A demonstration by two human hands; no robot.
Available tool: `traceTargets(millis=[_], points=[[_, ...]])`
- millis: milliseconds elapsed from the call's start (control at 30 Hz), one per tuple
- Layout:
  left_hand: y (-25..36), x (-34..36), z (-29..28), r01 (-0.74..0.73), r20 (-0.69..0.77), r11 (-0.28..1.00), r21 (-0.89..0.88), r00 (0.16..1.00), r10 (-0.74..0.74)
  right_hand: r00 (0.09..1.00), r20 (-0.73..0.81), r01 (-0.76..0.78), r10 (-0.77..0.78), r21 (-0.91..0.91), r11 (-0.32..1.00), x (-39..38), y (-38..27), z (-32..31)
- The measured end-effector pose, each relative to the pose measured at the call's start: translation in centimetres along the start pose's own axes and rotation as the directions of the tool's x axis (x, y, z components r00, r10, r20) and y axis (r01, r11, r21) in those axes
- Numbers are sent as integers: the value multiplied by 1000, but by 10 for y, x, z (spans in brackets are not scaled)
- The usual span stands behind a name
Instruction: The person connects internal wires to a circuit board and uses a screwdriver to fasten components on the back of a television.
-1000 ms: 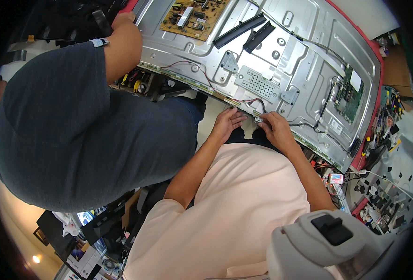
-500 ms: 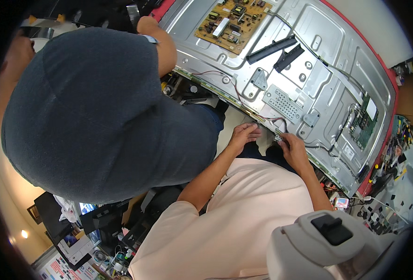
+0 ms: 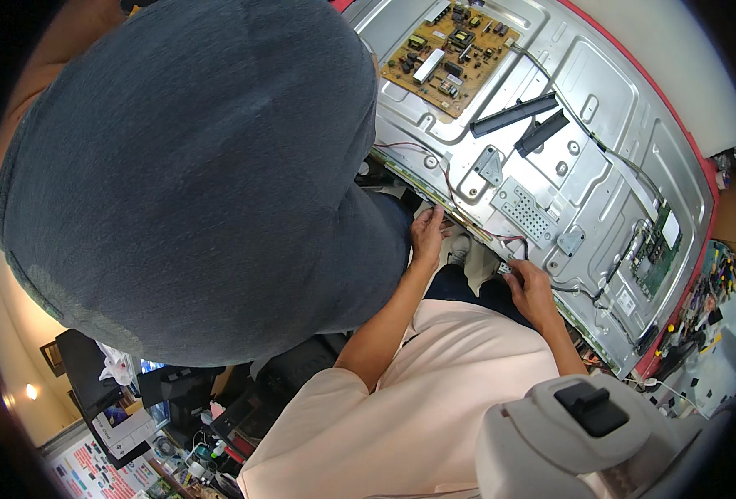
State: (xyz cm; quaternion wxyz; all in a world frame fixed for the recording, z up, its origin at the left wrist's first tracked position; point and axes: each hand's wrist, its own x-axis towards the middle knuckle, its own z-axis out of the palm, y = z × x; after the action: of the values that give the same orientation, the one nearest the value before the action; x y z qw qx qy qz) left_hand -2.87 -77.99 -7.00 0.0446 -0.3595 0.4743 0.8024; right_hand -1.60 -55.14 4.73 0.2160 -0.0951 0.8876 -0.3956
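A large flat TV chassis (image 3: 609,79), silver metal with its back uncovered, slants across the upper right. My left hand (image 3: 427,239) is at its near edge, fingertips and thumb closed on the narrow edge strip (image 3: 459,218). Farther right along this edge, my right hand (image 3: 532,289) pinches a small pale metal piece (image 3: 503,268); my fingers partly hide it. Between my hands a thin dark cable (image 3: 524,243) loops over the edge. A perforated metal plate (image 3: 524,212) is fixed on the chassis just beyond.
Close at my left, a person in a dark shirt (image 3: 193,191) bends over, covering the chassis's left part. On the chassis are a tan circuit board (image 3: 434,83), two black plastic strips (image 3: 513,114) and a green circuit board (image 3: 657,254). Tools (image 3: 721,274) lie beyond the right edge.
My left hand has moved from just off the edge onto the strip. My right hand stays at the small metal piece. The other person has leaned farther right, and the view has shifted slightly.
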Motion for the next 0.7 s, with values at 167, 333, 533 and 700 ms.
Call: traceTargets(millis=[167,333,533,700], points=[[-1,1,-1,-3,16,1000,-3,1000,3,999,-33,22,-22,6,1000,1,4,2],[2,1,4,-8,26,998,-63,1000,9,999,-30,14,-14,17,1000,4,6,0],[5,3,5,48,54,990,-132,998,-41,999,-46,3,-1,29,1000,8,4,-7],[-4,7,-10,24,51,995,-98,999,-19,997,-76,-19,23,59,998,9,10,-4]])
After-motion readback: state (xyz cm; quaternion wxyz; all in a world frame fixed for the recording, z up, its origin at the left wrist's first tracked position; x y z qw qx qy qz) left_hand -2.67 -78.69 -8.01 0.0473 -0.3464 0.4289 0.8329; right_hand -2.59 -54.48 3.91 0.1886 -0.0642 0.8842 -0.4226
